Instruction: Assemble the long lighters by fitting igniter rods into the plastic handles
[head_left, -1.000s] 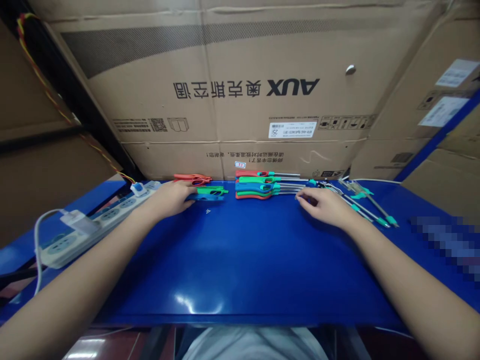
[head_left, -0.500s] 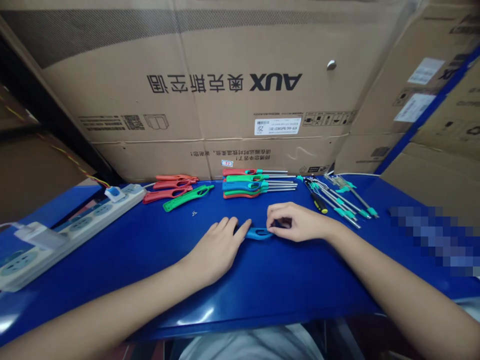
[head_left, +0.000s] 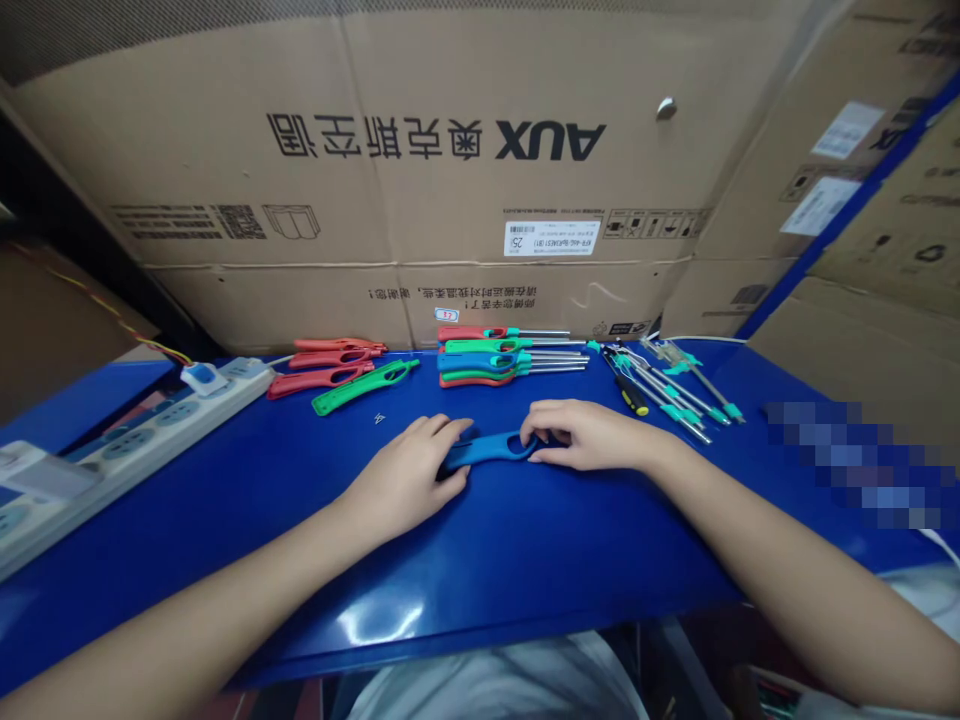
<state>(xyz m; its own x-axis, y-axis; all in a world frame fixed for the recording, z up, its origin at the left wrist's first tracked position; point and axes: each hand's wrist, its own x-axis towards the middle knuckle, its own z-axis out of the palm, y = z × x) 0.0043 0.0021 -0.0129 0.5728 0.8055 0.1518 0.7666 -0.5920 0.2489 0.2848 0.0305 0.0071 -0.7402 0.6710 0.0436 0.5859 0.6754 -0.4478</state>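
Note:
A blue lighter handle shell (head_left: 487, 449) lies level between my two hands, just above or on the blue tabletop; I cannot tell which. My left hand (head_left: 409, 470) grips its left end between thumb and fingers. At the other end, near the trigger opening, my right hand (head_left: 574, 435) pinches the tip, which its fingers partly hide. Beyond them rests a stack of long-nosed lighters (head_left: 480, 365) in red, green and blue with metal tubes. Red handle shells (head_left: 319, 378) and a green handle shell (head_left: 365, 386) lie to the left. Tiny screws (head_left: 379, 419) sit in front of these.
At the right back are loose metal lighter tubes (head_left: 679, 385) with teal parts, beside a black and yellow screwdriver (head_left: 631, 395). A white power strip (head_left: 142, 440) with plugs runs along the left. Cardboard (head_left: 420, 200) walls the back of the blue table (head_left: 525, 560).
My left hand has shifted left along the blue handle shell and now holds its end, leaving more of the shell visible. My right hand stays at the tip. The view has tilted slightly.

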